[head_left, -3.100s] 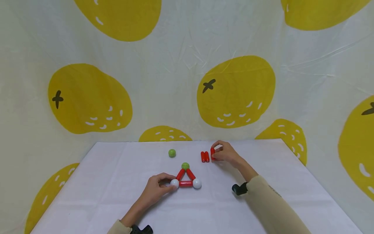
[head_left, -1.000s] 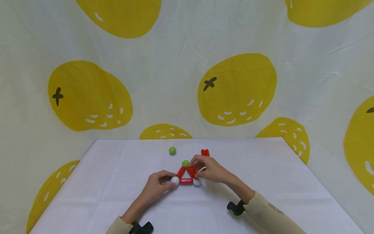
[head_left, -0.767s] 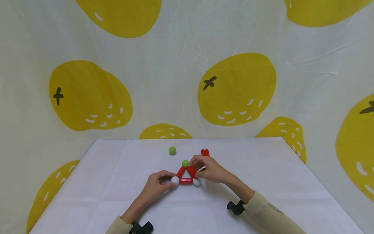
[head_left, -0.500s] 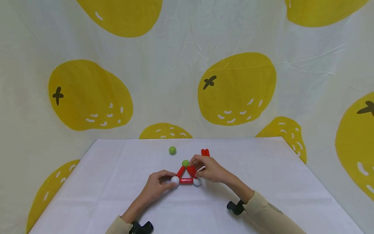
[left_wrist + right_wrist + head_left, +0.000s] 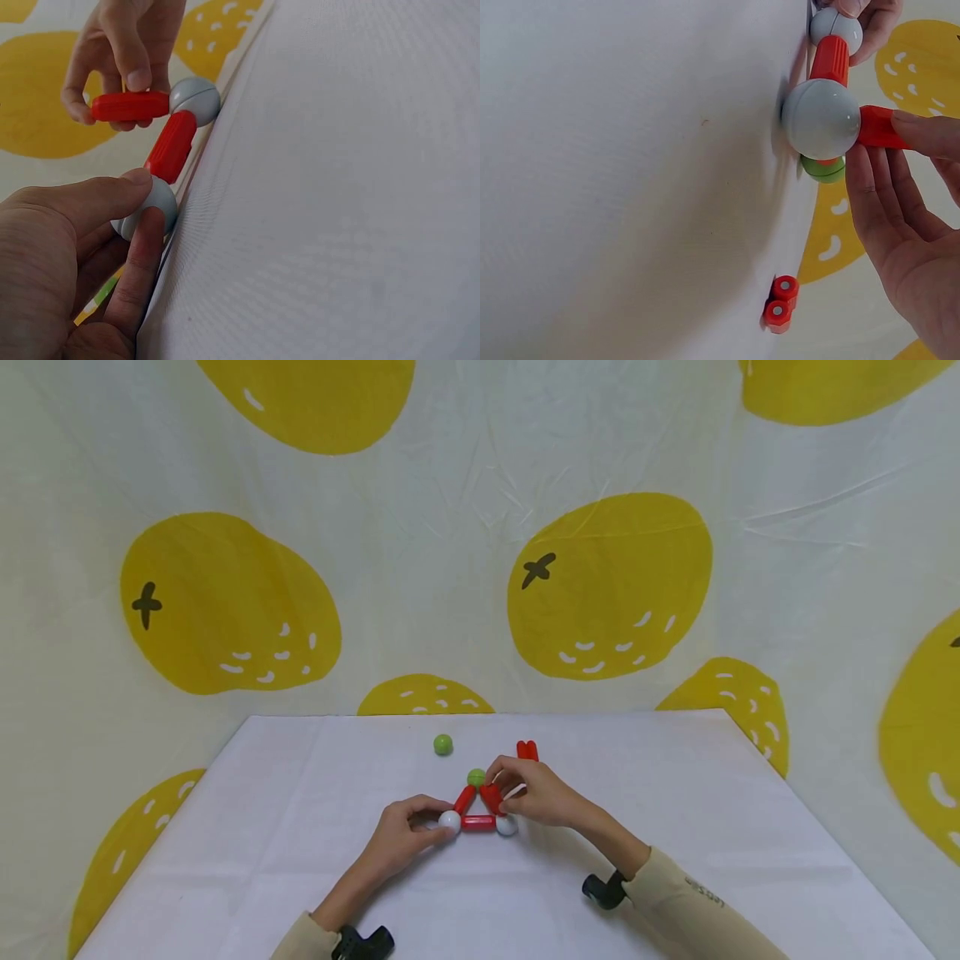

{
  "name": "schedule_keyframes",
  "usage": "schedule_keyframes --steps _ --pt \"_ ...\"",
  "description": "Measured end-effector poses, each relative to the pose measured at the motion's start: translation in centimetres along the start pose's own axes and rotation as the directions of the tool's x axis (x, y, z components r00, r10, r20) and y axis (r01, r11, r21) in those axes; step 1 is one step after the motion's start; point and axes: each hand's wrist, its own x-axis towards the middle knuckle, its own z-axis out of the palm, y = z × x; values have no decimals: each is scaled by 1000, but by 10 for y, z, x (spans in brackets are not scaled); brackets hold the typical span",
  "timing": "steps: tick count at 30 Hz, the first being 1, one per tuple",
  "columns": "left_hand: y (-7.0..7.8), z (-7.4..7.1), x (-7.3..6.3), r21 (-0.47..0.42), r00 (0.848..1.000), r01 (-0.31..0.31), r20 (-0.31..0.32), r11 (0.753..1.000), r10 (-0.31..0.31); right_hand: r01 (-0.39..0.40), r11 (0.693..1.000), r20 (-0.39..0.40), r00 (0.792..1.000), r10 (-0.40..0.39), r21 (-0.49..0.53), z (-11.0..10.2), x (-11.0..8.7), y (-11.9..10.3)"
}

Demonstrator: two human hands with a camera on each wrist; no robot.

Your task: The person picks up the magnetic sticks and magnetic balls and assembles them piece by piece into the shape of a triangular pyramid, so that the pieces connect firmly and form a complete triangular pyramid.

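A triangle of red magnetic rods lies on the table, with a green ball (image 5: pixel 476 777) at its far corner. My left hand (image 5: pixel 405 832) pinches the white ball at the near left corner (image 5: pixel 159 204) between thumb and fingers. At the near right corner is another white ball (image 5: pixel 821 118). My right hand (image 5: pixel 542 792) pinches a further red rod (image 5: pixel 129 106) between thumb and fingers. One end of that rod meets the right white ball, and the rod points up away from the tabletop. The near side of the triangle is a red rod (image 5: pixel 478 823) between both white balls.
Two loose red rods (image 5: pixel 781 300) lie side by side behind my right hand, partly hidden by it in the head view. A loose green ball (image 5: pixel 443 744) sits near the back edge of the white-covered table (image 5: pixel 315 760). Behind hangs a fruit-patterned cloth (image 5: pixel 435 568).
Since the earliest frame, my right hand has carried a red rod from the group at the back right to the right white ball. Over the last second both hands have stayed almost still.
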Motion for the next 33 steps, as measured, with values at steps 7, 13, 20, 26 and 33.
schedule_keyframes --steps 7,13,20,26,33 --pt "1 2 0 -2 1000 4 -2 1000 -4 5 1000 -4 1000 -5 3 1 0 4" --pt "0 2 0 -2 1000 14 1 1000 -14 -6 1000 3 1000 6 19 0 0 3" --pt "0 2 0 6 1000 2 -3 1000 -2 -5 1000 -3 1000 5 23 -6 0 6" --pt "2 2 1 -9 1000 7 -5 1000 -7 12 1000 -42 999 -11 22 -22 2 15" --pt "2 1 0 -33 1000 14 5 999 -14 -18 999 -109 994 21 31 -43 8 26"
